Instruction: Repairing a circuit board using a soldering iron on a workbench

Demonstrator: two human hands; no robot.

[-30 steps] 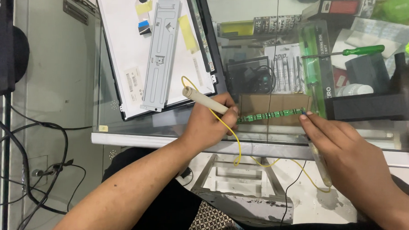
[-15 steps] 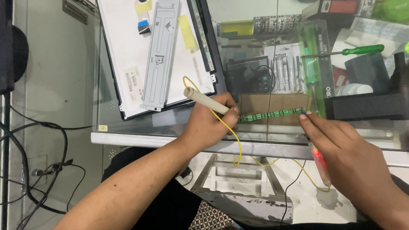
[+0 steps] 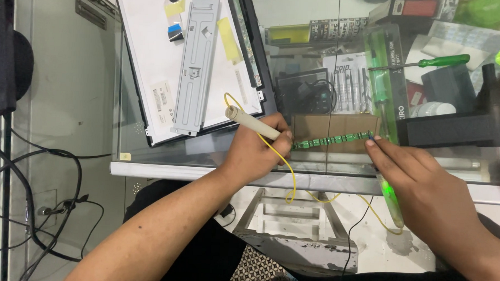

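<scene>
I see the green circuit strip (image 3: 332, 141) lying left-to-right on the glass table (image 3: 205, 150) — my left hand (image 3: 255, 152) clenched around a beige probe (image 3: 252, 124) at its left end, my right hand (image 3: 425, 185) gripping a lit tester (image 3: 391, 198) at its right end.

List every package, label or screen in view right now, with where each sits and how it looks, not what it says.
Display panel: upper left on the glass table, back side up, white with a grey metal bracket.
White label: on the panel's lower part, small rectangle.
Yellow tape pieces: on the panel's top and right.
Tool blister pack: behind the green circuit strip, clear over white card.
Cardboard box: under the strip, brown.
</scene>
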